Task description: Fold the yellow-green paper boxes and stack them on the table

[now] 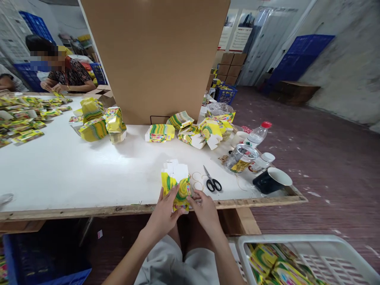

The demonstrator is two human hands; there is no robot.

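Observation:
At the front edge of the table, a yellow-green printed carton (183,190) lies partly flattened, its white inner flaps turned up at the far end. My left hand (162,213) grips it from the left, fingers across its face and thumb by the near end. My right hand (207,211) has its fingers and thumb closed at the carton's right edge. Just right of it are several thin rubber bands (197,185) and a pair of black-handled scissors (213,184), lying with blades apart.
Behind stand bundled cartons (94,128), a carton stack (160,133) and loose cartons (210,130) before a tall cardboard panel (157,59). A clear jar (241,158), bottle (257,135) and dark mug (271,181) line the right edge. A white crate (297,239) sits below; a person (73,73) works far left.

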